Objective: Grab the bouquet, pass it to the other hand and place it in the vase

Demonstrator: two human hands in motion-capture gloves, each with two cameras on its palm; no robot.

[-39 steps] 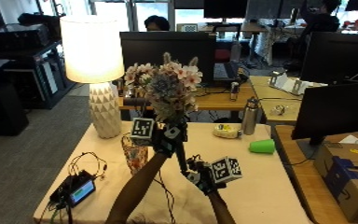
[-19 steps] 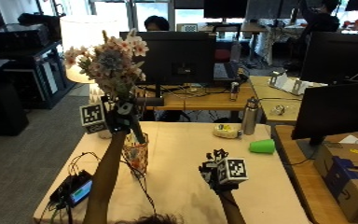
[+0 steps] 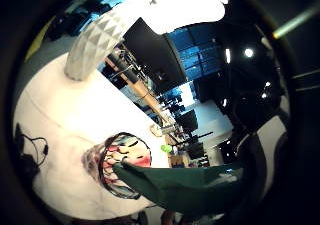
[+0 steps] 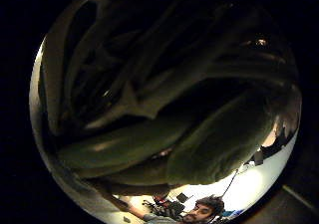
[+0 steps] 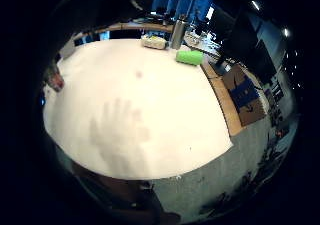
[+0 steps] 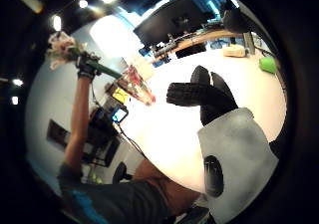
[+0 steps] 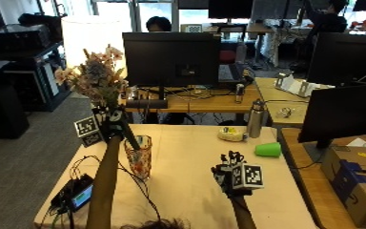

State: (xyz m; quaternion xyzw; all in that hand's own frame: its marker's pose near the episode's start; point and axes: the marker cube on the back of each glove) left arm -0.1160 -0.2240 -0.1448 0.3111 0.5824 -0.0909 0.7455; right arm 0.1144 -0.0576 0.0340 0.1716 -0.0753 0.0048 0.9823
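My left hand (image 7: 111,122) is raised at the table's left and grips the stems of the bouquet (image 7: 98,76), a bunch of pale pink, cream and blue flowers held upright. Its dark green stems slant down to the mouth of the glass vase (image 7: 138,156), which has a red pattern and stands on the table. The left little finger side palm view shows the stem end (image 3: 185,185) over the vase opening (image 3: 120,166). Green stems (image 4: 164,114) fill the thumb side view. My right hand (image 7: 231,173) hovers over the table's middle right, fingers (image 6: 204,93) relaxed and holding nothing.
A white lamp (image 7: 85,33) stands behind the bouquet. A device with cables (image 7: 75,193) lies at the table's left edge. A green cup (image 7: 269,149), a metal bottle (image 7: 255,119) and a yellowish object (image 7: 232,135) sit at the far right. Cardboard boxes (image 7: 360,176) lie off the right side.
The bouquet went from between both hands at the table's middle to the left, over the vase, held by the left hand alone. The right hand let go and moved right.
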